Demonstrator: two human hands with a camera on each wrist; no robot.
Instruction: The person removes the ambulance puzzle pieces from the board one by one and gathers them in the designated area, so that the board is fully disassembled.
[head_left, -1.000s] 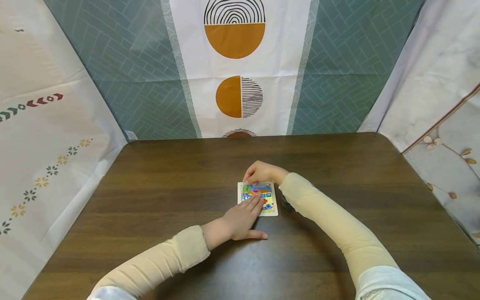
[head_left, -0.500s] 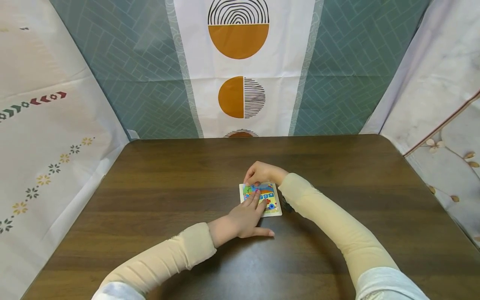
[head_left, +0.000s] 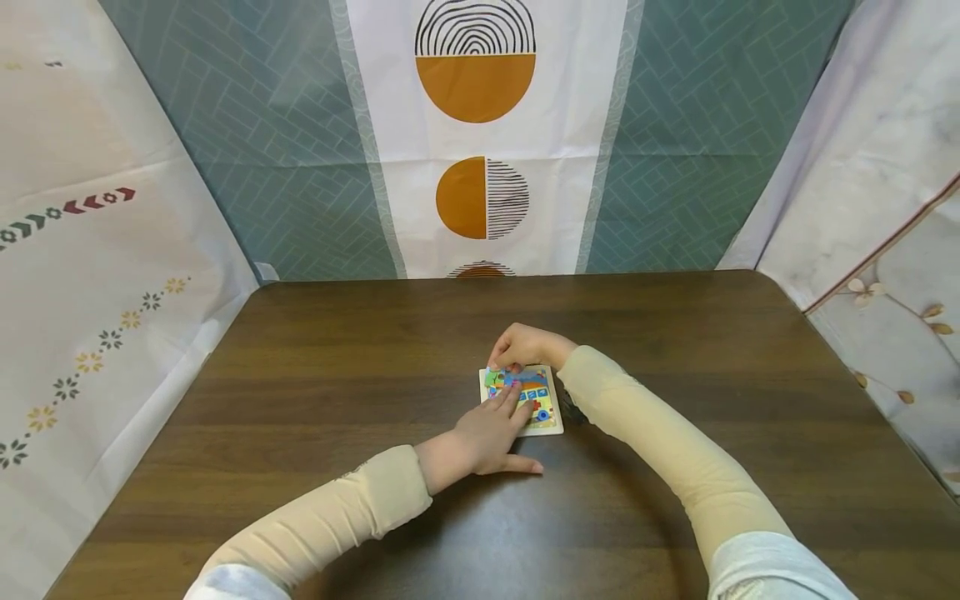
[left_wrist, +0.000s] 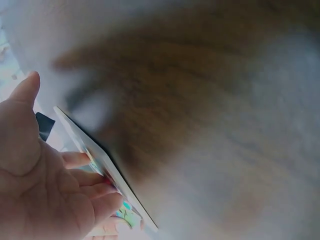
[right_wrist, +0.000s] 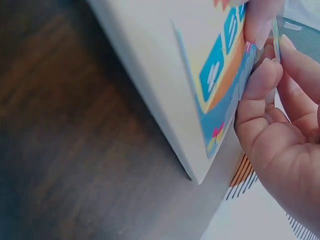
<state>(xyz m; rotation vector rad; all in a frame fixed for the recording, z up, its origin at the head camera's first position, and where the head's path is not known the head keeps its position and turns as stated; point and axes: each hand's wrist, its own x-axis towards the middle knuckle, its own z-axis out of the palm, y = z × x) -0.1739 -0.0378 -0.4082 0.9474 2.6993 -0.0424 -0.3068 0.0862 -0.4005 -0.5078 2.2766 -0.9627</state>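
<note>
A small picture puzzle board (head_left: 553,423) with a pale border and a bright picture lies on the wooden table. My left hand (head_left: 483,435) rests on its lower left part, fingers straight and thumb spread toward the near side. The left wrist view shows the left hand's fingertips (left_wrist: 111,202) against the board's face. At the board's far left corner, my right hand (head_left: 525,345) pinches a thin, green-edged puzzle piece (right_wrist: 276,42) between thumb and fingers. That piece stands up from the picture in the right wrist view, mostly hidden by the fingers.
The brown table (head_left: 337,358) spreads out around the board on all sides. Behind it hangs a green and white patterned cloth (head_left: 300,208), and printed white cloths (head_left: 97,292) hang at both sides. A dark band or device (head_left: 573,408) shows under my right wrist.
Over the past second the board and my left hand have shifted slightly right, and the left fingers have spread a little. The right hand keeps its place at the far corner.
</note>
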